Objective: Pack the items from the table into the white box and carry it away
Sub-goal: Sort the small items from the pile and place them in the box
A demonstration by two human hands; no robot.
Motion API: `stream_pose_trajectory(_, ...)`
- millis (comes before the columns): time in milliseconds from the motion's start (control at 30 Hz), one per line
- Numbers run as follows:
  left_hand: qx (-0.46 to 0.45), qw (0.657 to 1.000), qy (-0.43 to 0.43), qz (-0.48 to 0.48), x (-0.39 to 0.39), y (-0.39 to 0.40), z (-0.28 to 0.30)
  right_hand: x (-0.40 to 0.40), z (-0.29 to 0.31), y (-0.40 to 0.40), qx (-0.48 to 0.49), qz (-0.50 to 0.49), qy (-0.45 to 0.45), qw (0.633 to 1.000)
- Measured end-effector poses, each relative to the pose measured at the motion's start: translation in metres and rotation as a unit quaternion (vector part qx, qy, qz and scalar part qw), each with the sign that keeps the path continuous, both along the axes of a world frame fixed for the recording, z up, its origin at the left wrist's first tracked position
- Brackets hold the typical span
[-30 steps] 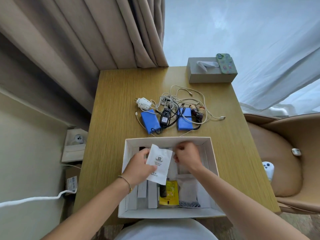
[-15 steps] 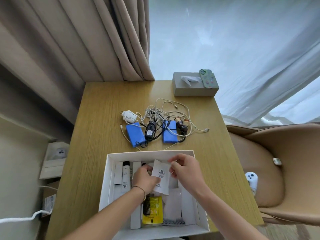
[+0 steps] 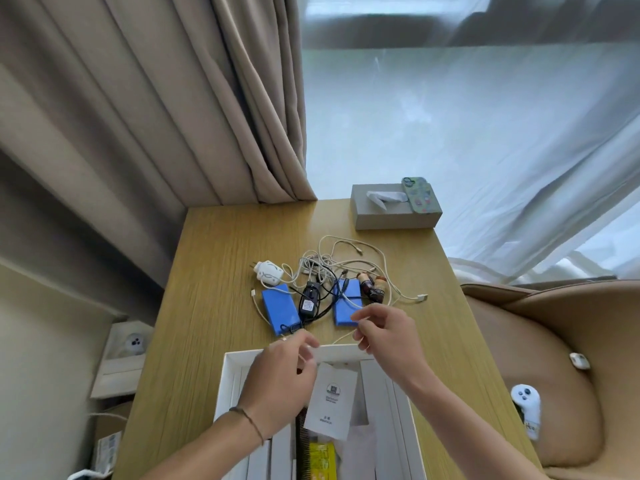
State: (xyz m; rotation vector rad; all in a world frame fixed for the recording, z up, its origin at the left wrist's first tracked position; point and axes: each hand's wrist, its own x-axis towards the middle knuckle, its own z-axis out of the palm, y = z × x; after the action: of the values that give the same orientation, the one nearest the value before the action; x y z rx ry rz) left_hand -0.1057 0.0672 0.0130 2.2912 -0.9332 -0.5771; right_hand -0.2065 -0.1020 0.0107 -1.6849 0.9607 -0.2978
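Here both the left hand [image 3: 280,379] and right hand [image 3: 384,336] hover half-curled, empty, above the white box [image 3: 227,382].

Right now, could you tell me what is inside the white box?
In the white box: a white sachet, a yellow packet, a dark comb, white boxes. Both hands cover parts; the near end is out of frame.

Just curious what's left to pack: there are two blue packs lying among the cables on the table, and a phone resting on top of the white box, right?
Not quite. The head view shows the phone resting on the grey tissue box at the far edge of the table, not on the white box. The two blue packs do lie among the cables.
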Motion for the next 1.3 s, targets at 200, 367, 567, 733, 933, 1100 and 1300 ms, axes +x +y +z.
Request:
stream_pose_trajectory(200, -0.024, 0.999, -0.028, -0.024, 0.027, -0.059, 0.012, 0.023, -0.007, -0.061, -0.082, -0.014, 0.054, 0.995)
stream_pose_trajectory(367, 0.005, 1.000, -0.019, -0.023, 0.046, -0.104, -0.004, 0.037, -0.038, -0.115, -0.130, 0.027, 0.169, 0.977)
stream_pose_trajectory(567, 0.052, 0.999, -0.001, -0.015, 0.057, -0.136, -0.032, 0.060, -0.082, -0.150, -0.171, 0.117, 0.256, 0.944)
stream_pose_trajectory(733, 0.068, 0.998, 0.012, -0.004, 0.057, -0.147, -0.050, 0.077, -0.103, -0.164, -0.212, 0.138, 0.306, 0.918)
stream_pose_trajectory(933, 0.088, 0.996, 0.018, 0.001, 0.059, -0.157, -0.067, 0.088, -0.115, -0.168, -0.251, 0.140, 0.344, 0.894)
stream_pose_trajectory(1100, 0.096, 0.995, 0.023, 0.001, 0.062, -0.178, -0.075, 0.082, -0.117, -0.176, -0.210, 0.105, 0.299, 0.925)
stream_pose_trajectory(1300, 0.101, 0.995, 0.003, 0.017, 0.069, -0.219, -0.082, 0.051, -0.112, -0.194, -0.104, 0.000, 0.178, 0.979)
